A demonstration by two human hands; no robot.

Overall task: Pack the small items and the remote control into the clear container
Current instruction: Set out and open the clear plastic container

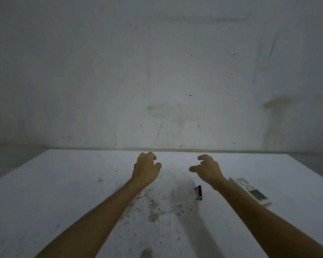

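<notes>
Near the far edge of the white table [63, 183], my two hands are stretched out with palms facing each other. My left hand [145, 168] has its fingers curled loosely inward and holds nothing. My right hand [206, 169] mirrors it, thumb and fingers bent and apart, also holding nothing. A bare gap of tabletop lies between them.

To the right of my right forearm, the remote control [250, 190] lies flat on the table. Its long axis runs diagonally, from far-left to near-right; the button end points far-left, toward my right wrist, and the display end points near-right. My forearm hides part of its left edge.

Between my forearms, just left of my right arm, a small dark red item [200, 192] lies on the table, its long axis running roughly near to far. A small grey piece [196, 189] touches its left side; I cannot tell what it is.

Dark specks and a brownish stain [154, 211] mark the tabletop between my arms. A stained grey wall [157, 71] rises behind the table.
</notes>
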